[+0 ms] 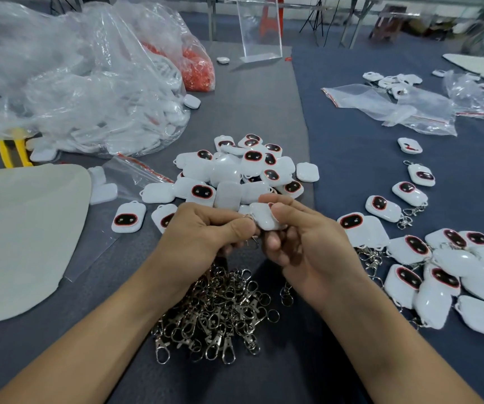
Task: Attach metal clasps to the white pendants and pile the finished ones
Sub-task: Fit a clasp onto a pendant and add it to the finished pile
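The heap of loose pendants [235,173] is lying in the middle of the table [264,112], and the pile of clasps [217,313] is lying in front of it, nearer the person. Between the two, the left hand [203,234] is pinching a clasp [249,217] against the pendant [265,220] that the right hand [302,243] is holding. The finished pendants [439,266] are lying to the right, a large bag [89,97] is lying behind on the left, and an acrylic stand [259,27] is standing at the back.

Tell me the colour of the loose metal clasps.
Shiny silver; the metal clasps show best in head view.
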`<state>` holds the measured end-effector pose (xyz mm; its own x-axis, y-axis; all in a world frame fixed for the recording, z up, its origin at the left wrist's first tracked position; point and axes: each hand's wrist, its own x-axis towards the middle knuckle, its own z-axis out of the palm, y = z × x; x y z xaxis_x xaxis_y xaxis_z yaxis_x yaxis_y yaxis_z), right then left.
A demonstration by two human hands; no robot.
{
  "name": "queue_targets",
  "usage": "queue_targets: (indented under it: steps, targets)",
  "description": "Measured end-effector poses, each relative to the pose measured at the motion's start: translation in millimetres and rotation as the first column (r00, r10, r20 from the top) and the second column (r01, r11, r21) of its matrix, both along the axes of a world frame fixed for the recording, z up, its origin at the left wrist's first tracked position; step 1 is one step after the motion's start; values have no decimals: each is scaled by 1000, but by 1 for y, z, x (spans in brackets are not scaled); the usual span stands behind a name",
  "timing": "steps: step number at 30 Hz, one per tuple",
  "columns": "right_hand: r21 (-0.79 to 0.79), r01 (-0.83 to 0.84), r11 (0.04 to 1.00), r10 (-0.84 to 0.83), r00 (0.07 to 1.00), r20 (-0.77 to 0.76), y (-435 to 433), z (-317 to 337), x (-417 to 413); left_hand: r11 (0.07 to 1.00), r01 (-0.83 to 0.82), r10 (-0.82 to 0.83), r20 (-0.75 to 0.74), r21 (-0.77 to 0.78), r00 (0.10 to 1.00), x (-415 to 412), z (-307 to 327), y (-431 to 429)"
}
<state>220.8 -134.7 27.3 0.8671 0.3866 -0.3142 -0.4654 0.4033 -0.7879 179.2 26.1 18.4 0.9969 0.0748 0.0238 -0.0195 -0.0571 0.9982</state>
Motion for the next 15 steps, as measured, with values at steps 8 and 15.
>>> queue_targets:
  steps: [8, 15]
  targets:
    - [52, -20, 998, 21, 1000, -20, -3, 2, 3, 995, -50, 53, 34, -89, 998, 1, -1, -6]
    - [68, -17, 998, 18, 1000, -18, 2, 1, 0, 976, -184, 195, 88, -117, 977, -2, 1, -10]
